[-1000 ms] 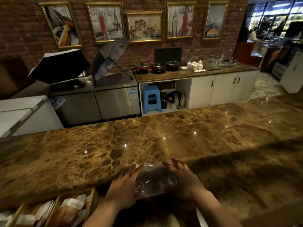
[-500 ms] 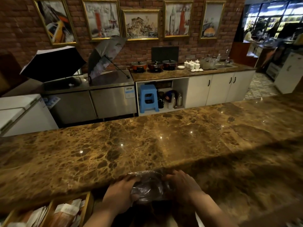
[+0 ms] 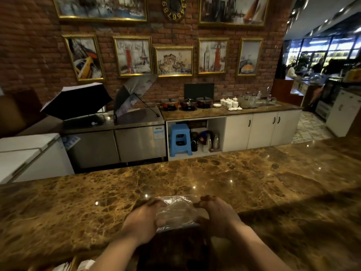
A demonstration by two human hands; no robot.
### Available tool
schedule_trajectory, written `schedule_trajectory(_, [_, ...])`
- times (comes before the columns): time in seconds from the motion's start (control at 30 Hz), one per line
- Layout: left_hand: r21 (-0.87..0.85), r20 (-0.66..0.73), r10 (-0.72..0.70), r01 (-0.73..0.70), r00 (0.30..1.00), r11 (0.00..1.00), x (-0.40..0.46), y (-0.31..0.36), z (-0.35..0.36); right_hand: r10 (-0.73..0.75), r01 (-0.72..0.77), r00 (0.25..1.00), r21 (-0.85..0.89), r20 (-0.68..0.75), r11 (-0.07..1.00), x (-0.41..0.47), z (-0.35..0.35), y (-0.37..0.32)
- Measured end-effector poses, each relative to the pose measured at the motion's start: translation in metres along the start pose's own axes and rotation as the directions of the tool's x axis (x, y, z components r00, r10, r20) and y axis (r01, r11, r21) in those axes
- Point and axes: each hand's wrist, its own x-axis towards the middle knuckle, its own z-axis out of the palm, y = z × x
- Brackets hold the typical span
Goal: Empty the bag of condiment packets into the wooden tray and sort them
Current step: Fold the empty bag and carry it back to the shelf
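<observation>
Clear plastic bag (image 3: 176,212) lies on the counter (image 3: 254,182), both my hands, left (image 3: 143,222) and right (image 3: 218,216), pinching its sides with curled fingers; I should flatten it evenly, beside the tray (image 3: 74,261).

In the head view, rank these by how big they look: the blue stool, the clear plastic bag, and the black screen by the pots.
1. Clear plastic bag, though it is nearest the camera
2. Black screen and blue stool look about alike; unranked.
</observation>
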Motion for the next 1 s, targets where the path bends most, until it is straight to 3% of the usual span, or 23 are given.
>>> schedule_trajectory(0.53, [0.06, -0.332, 0.1, -0.085, 0.938, 0.995, -0.001, 0.042, -0.17, -0.116, 0.091, 0.93, -0.088, -0.35, 0.992, 0.008, -0.165, -0.062])
schedule_trajectory(0.73, [0.101, -0.395, 0.094, -0.059, 0.914, 0.993, -0.01, 0.051, -0.204, -0.161, 0.151, 0.873, -0.059, -0.461, 0.987, 0.001, -0.19, -0.076])
schedule_trajectory(1.0, [0.115, -0.465, 0.086, -0.037, 0.881, 0.993, -0.025, 0.047, -0.21, -0.209, 0.211, 0.855, -0.05, -0.474, 0.976, -0.004, -0.193, -0.092])
